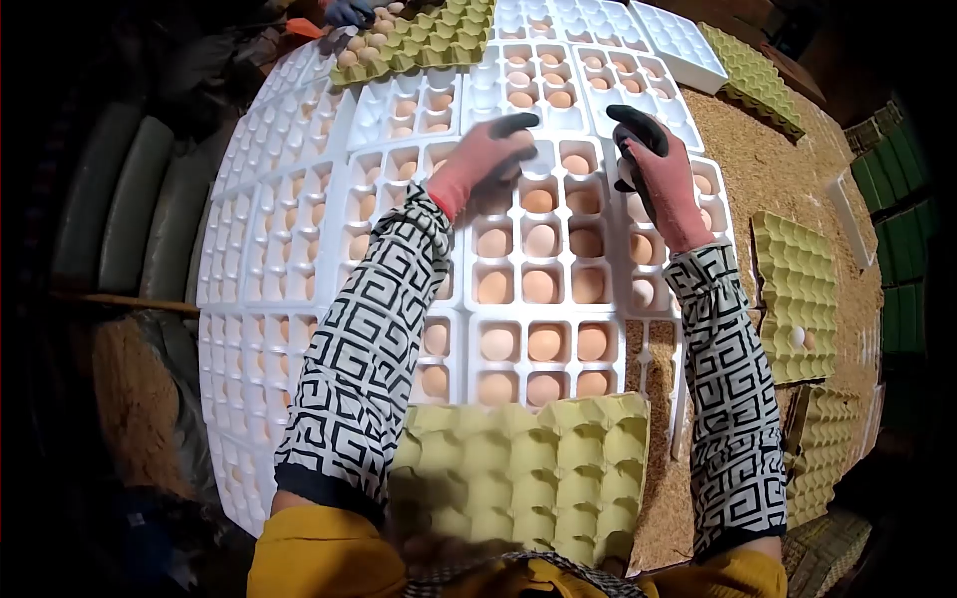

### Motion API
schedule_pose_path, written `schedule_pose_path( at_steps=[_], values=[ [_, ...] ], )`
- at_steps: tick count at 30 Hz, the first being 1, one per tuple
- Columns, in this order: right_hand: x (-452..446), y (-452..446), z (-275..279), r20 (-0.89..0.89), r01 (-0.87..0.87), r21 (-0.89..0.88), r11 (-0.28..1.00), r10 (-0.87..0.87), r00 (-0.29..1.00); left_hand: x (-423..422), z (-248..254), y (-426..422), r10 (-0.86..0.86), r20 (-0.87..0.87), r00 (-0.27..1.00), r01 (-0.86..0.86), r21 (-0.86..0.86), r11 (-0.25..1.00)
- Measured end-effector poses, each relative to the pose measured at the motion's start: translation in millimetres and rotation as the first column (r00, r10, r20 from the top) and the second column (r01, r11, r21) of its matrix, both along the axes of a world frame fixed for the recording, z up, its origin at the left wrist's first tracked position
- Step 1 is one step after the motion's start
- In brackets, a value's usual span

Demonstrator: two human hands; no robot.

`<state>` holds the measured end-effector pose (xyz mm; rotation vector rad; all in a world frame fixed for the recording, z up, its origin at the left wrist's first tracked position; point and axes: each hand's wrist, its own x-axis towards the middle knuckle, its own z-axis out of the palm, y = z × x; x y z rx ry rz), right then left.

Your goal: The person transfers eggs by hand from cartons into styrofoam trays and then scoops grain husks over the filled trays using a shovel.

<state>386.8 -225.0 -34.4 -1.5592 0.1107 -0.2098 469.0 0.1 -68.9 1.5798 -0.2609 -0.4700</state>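
Left trays: white foam trays (246, 249) spread to the left of the left hand, many cups holding eggs (366, 206).
Left hand: the left hand (474, 159), in a pink glove with dark fingertips, bends its fingers over the far left corner of the middle tray (561, 266); an egg seems to show there, but I cannot tell whether it is gripped.
Middle eggs: these lie bodyward and to the right of the left hand, the nearer one, and to the left of the right hand; their tray's long axis appears to run away from the body.
Egg look: smooth, tan to pale pink, one per cup, nearly round from above.
Green carton: the carton (558, 478) lies bodyward of both hands, between the sleeves.
Right hand: the right hand (666, 169), gloved alike, curls its fingers over the right tray (625, 269); I cannot tell whether it grasps an egg.
Right carton: another carton (797, 269), bodyward and right of the right hand, bears two eggs.
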Motion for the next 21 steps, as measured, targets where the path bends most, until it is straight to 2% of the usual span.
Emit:
schedule_pose_path(
  at_steps=[1, 2, 3, 4, 6, 7, 8, 9, 10, 11, 12, 13, 14, 16, 17, 20, 21],
  values=[
    [5, 1, -1, 0.026, -0.012, 0.006, 1.0, 0.011, 1.0, -1, 5, 1, -0.177, 0.126, 0.976, 0.15, 0.195, 0.969],
    [13, 3, -1, 0.052, -0.026, 0.011, 1.0, 0.025, 0.998, 3, 6, 0, -0.275, 0.217, 0.937, 0.215, 0.264, 0.94],
    [19, 6, 0, 0.079, -0.042, 0.017, 0.999, 0.041, 0.996, 7, 8, -4, -0.222, 0.21, 0.952, 0.174, 0.223, 0.959],
    [22, 10, 7, 0.013, -0.017, -0.003, 1.0, 0.017, 1.0, 11, 11, -4, -0.105, 0.203, 0.974, 0.078, 0.136, 0.988],
    [51, 9, -4, 0.08, 0.02, -0.155, 0.988, -0.008, 0.997, 20, 19, -3, 0.183, 0.158, 0.97, -0.171, -0.089, 0.981],
    [67, 10, -9, 0.148, 0.033, -0.256, 0.966, 0.006, 0.989, 32, 13, 0, 0.334, 0.1, 0.937, -0.291, -0.303, 0.907],
    [82, 10, -17, 0.211, 0.051, -0.351, 0.935, 0.026, 0.977, 47, 7, 5, 0.463, 0.008, 0.886, -0.4, -0.491, 0.774],
    [92, 18, -22, 0.285, 0.118, -0.467, 0.876, 0.023, 0.958, 55, 7, 11, 0.574, 0.175, 0.8, -0.489, -0.364, 0.793],
    [96, 26, -22, 0.302, 0.155, -0.621, 0.768, 0.052, 0.952, 66, -2, 17, 0.547, 0.261, 0.796, -0.454, -0.341, 0.823],
    [101, 31, -23, 0.293, 0.106, -0.765, 0.636, 0.196, 0.936, 75, -14, 17, 0.5, 0.517, 0.694, -0.474, -0.195, 0.859],
    [109, 35, -25, 0.255, 0.072, -0.877, 0.474, 0.334, 0.907, 77, -23, 18, 0.379, 0.734, 0.563, -0.515, -0.047, 0.856],
    [115, 37, -26, 0.123, 0.059, -0.986, 0.156, 0.446, 0.886, 75, -34, 22, 0.09, 0.803, 0.589, -0.496, 0.271, 0.825],
    [116, 37, -28, -0.011, -0.006, -1.0, -0.014, 0.426, 0.905, 72, -44, 24, -0.157, 0.764, 0.626, -0.442, 0.513, 0.736],
    [118, 41, -33, 0.137, 0.109, -0.989, 0.101, 0.338, 0.931, 56, -53, 25, -0.22, 0.789, 0.574, -0.488, 0.545, 0.682],
    [120, 40, -33, 0.111, 0.063, -0.98, 0.19, 0.254, 0.961, 56, -55, 24, -0.133, 0.795, 0.591, -0.472, 0.475, 0.743],
    [114, 30, -73, 0.127, 0.103, -0.99, 0.096, 0.288, 0.949, 37, -45, 28, -0.035, 0.77, 0.637, -0.427, 0.39, 0.816],
    [108, 26, -72, 0.128, 0.075, -0.98, 0.183, 0.299, 0.945, 29, -37, 30, -0.035, 0.759, 0.65, -0.382, 0.366, 0.848]
  ],
)
